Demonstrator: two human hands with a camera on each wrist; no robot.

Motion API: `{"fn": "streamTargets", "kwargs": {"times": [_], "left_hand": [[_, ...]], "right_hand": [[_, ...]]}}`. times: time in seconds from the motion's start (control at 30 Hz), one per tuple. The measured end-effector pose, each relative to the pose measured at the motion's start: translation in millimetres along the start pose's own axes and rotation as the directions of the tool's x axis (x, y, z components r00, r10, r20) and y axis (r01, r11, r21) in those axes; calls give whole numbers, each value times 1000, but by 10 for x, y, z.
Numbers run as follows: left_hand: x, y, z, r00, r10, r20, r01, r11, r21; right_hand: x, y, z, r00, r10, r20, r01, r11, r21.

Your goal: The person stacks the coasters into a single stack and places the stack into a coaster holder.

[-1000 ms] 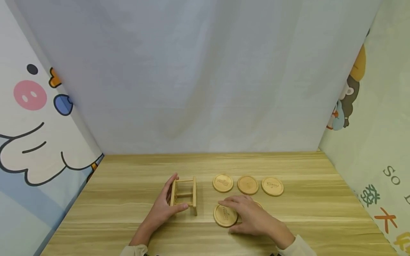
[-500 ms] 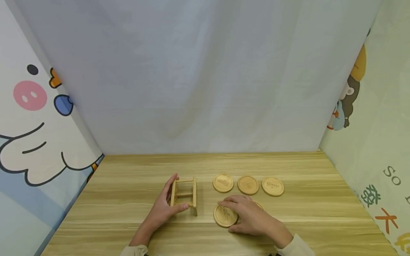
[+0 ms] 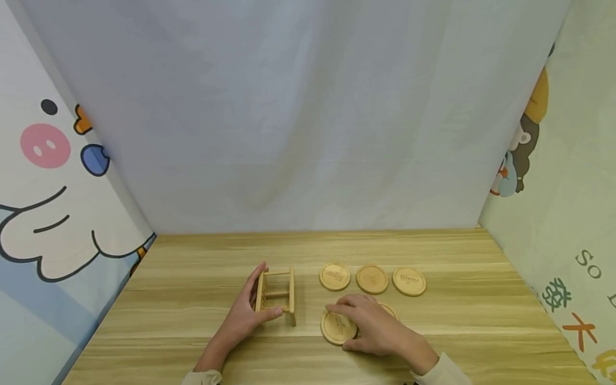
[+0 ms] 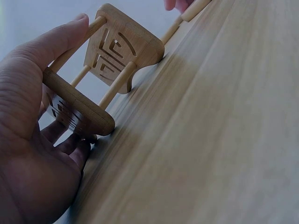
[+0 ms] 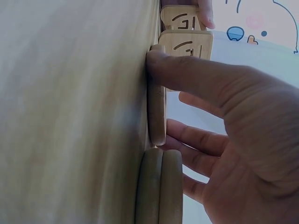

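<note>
My left hand (image 3: 243,315) grips a small wooden coaster rack (image 3: 291,294) by its left side panel, thumb along the front rod. In the left wrist view the rack's cut-out panel (image 4: 124,44) and rods show, and nothing sits between the panels. To the right, my right hand (image 3: 380,326) holds a round wooden coaster (image 3: 337,326) at the front of the table, thumb at its near edge and fingertips at its far edge. Seen from the right wrist, this coaster (image 5: 158,107) lies flat at the tabletop. Another coaster (image 3: 390,310) is mostly hidden behind the right hand.
Behind the right hand, a left coaster (image 3: 335,276), a middle coaster (image 3: 372,279) and a right coaster (image 3: 409,282) lie in a row on the wood-grain table (image 3: 192,267). Two coaster edges (image 5: 172,186) show close together low in the right wrist view. A pale curtain (image 3: 308,133) hangs behind.
</note>
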State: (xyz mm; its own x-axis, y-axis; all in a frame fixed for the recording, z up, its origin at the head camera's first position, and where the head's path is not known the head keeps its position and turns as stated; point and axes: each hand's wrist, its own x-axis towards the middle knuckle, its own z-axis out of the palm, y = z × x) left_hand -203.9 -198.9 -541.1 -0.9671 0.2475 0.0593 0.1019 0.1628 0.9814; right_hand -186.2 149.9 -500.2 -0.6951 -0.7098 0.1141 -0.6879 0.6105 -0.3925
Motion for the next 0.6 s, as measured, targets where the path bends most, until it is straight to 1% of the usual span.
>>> {"fn": "streamTargets", "kwargs": {"times": [0.4,0.6], "left_hand": [[-2,12,10,1000,0,-2,0,1000,6],[3,16,7,1000,0,1,0,1000,6]], "right_hand": [[-3,8,27,1000,-4,-18,4,999,-33],[1,2,26,1000,12,-20,-13,1000,-29]]}}
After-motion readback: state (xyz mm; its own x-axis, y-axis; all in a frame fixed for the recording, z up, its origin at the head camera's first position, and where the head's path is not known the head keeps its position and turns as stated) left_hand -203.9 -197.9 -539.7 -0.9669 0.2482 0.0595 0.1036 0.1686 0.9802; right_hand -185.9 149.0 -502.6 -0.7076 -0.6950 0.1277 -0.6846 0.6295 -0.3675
